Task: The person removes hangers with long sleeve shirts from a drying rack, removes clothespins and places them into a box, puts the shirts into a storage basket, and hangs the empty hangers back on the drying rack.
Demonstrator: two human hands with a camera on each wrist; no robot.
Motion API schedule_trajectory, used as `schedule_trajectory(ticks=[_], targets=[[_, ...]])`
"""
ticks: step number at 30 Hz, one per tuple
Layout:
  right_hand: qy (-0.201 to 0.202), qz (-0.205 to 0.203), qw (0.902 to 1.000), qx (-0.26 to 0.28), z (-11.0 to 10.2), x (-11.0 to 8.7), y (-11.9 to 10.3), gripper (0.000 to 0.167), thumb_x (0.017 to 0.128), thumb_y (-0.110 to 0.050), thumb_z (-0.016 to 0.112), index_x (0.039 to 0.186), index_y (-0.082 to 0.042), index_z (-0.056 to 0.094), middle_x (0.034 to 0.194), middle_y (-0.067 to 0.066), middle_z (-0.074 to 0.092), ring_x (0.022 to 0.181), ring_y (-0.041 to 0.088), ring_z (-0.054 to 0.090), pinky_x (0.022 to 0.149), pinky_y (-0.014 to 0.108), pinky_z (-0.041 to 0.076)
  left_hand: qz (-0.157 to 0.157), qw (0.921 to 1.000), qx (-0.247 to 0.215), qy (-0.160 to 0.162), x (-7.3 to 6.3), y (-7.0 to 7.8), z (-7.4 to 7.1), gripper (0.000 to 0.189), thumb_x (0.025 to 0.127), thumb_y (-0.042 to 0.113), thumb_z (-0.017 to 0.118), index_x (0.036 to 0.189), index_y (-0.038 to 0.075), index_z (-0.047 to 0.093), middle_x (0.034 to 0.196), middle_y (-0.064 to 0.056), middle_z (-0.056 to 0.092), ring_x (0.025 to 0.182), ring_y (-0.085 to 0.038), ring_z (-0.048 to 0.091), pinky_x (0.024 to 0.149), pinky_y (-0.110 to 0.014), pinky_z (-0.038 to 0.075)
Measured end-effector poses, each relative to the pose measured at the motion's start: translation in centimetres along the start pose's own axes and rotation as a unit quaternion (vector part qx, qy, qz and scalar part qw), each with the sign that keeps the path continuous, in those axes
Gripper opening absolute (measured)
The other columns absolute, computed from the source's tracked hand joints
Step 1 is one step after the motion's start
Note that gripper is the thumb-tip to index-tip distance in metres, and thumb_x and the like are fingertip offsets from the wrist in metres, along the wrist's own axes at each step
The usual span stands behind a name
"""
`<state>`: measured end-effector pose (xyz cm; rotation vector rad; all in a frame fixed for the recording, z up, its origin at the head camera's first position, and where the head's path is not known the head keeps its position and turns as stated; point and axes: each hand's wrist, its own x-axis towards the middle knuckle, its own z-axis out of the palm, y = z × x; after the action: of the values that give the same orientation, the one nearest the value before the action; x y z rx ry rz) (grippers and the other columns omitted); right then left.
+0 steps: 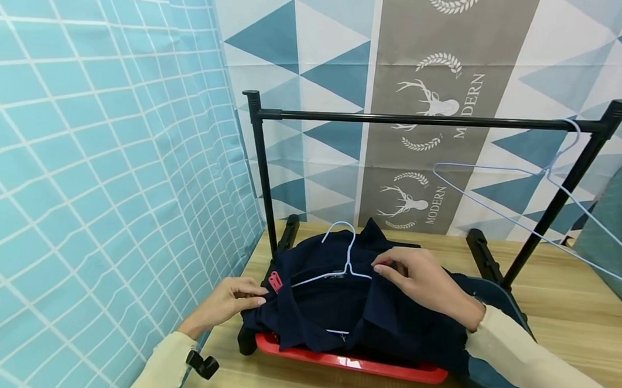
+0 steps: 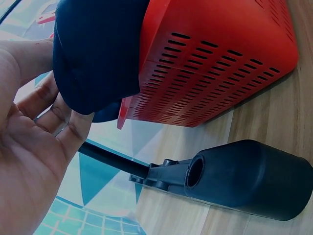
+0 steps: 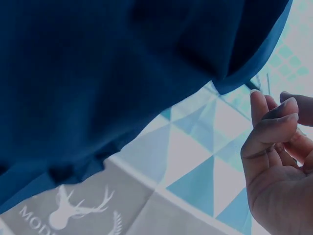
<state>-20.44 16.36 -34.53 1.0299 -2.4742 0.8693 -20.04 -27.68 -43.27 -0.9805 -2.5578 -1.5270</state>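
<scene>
A navy collared shirt (image 1: 320, 312) lies heaped over a red basket (image 1: 349, 363), with a pale blue wire hanger (image 1: 349, 251) inside its neck and the hook sticking up. My left hand (image 1: 231, 301) pinches the shirt's shoulder at the left, beside a pink clothespin (image 1: 275, 281). In the left wrist view, fingers of that hand (image 2: 39, 132) go behind a fold of navy cloth (image 2: 100, 54). On the other side of the neck, my right hand (image 1: 422, 279) pinches the shirt's edge between thumb and fingers. The right wrist view shows this hand (image 3: 276, 156) beside hanging navy cloth (image 3: 122, 73).
A black rack (image 1: 425, 121) stands over the basket, its feet (image 1: 482, 253) on the wooden table (image 1: 589, 331). Another wire hanger (image 1: 494, 167) hangs from the bar's right end. A blue-grey basin (image 1: 497, 368) sits right of the basket, under my right forearm. Patterned cloth covers the walls.
</scene>
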Motion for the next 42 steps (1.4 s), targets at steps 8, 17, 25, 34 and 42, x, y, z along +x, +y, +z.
schedule_trajectory(ticks=[8, 17, 25, 34, 42], targets=[[-0.021, -0.041, 0.9982, 0.039, 1.5, 2.0, -1.4, 0.011, 0.098, -0.017, 0.073, 0.108, -0.019, 0.079, 0.086, -0.017, 0.064, 0.062, 0.003, 0.048, 0.057, 0.025, 0.043, 0.008, 0.9999, -0.013, 0.002, -0.2, -0.2, 0.1, 0.023, 0.098, 0.005, 0.070, 0.120, 0.003, 0.077, 0.093, -0.007, 0.069, 0.070, -0.010, 0.051, 0.060, -0.027, 0.046], [-0.048, -0.071, 0.9943, 0.063, 2.6, 4.1, -3.3, 0.013, 0.103, -0.022, 0.067, 0.111, -0.019, 0.077, 0.094, -0.012, 0.069, 0.066, 0.005, 0.052, 0.061, 0.026, 0.046, -0.015, 0.9999, -0.008, 0.000, 0.0, 0.3, 0.2, 0.024, 0.098, 0.012, 0.071, 0.121, 0.009, 0.078, 0.095, -0.003, 0.069, 0.072, -0.009, 0.051, 0.061, -0.026, 0.045], [-0.063, -0.099, 0.9907, 0.069, 4.1, 5.8, -4.9, 0.014, 0.103, -0.022, 0.066, 0.110, -0.016, 0.077, 0.098, -0.011, 0.070, 0.066, 0.004, 0.051, 0.062, 0.025, 0.046, -0.013, 0.9998, -0.015, 0.001, 0.2, 0.3, 0.2, 0.024, 0.098, 0.011, 0.071, 0.120, 0.007, 0.078, 0.095, -0.005, 0.069, 0.071, -0.009, 0.051, 0.060, -0.026, 0.045], [-0.072, -0.122, 0.9894, 0.032, 6.8, 7.4, -7.2, 0.013, 0.102, -0.020, 0.069, 0.110, -0.014, 0.077, 0.107, -0.003, 0.064, 0.069, 0.001, 0.052, 0.066, 0.019, 0.048, -0.010, 0.9998, -0.016, 0.002, 0.2, 0.2, 0.1, 0.024, 0.098, 0.009, 0.070, 0.121, 0.008, 0.078, 0.095, -0.006, 0.069, 0.072, -0.010, 0.053, 0.061, -0.026, 0.046], [-0.091, -0.110, 0.9896, 0.019, 8.9, 8.7, -8.8, 0.017, 0.103, -0.025, 0.067, 0.112, -0.015, 0.077, 0.107, -0.004, 0.067, 0.082, 0.005, 0.056, 0.072, 0.020, 0.047, -0.012, 0.9998, -0.011, -0.007, 0.1, 0.4, 0.0, 0.024, 0.100, 0.010, 0.068, 0.122, 0.008, 0.078, 0.098, -0.007, 0.069, 0.074, -0.011, 0.053, 0.061, -0.027, 0.046]])
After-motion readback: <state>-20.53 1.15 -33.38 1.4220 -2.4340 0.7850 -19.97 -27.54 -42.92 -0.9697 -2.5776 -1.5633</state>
